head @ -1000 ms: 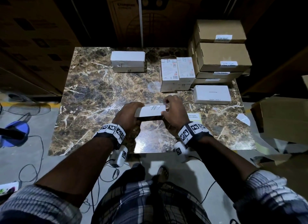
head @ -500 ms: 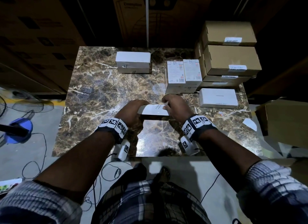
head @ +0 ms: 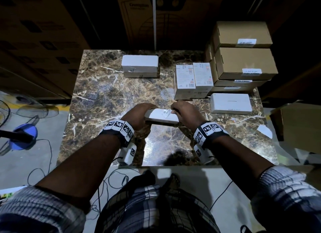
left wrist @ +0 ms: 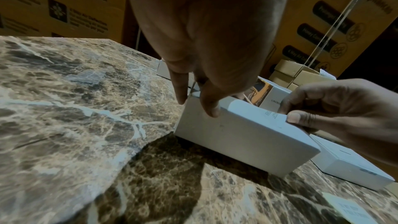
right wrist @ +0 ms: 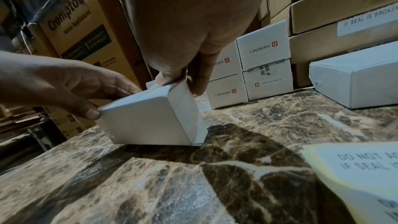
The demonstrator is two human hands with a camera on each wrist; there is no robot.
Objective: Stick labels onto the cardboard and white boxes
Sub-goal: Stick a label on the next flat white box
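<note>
The left hand (head: 139, 115) grips the left end of a white box (head: 162, 117) that is tilted on the marble table (head: 97, 100), between both hands. The right hand (head: 186, 114) pinches a label (head: 166, 112) on the box top.

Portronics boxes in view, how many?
4 Portronics boxes, in a two-by-two stack on the marble table: upper left, upper right, lower left, lower right. Others may be hidden behind them.
</note>
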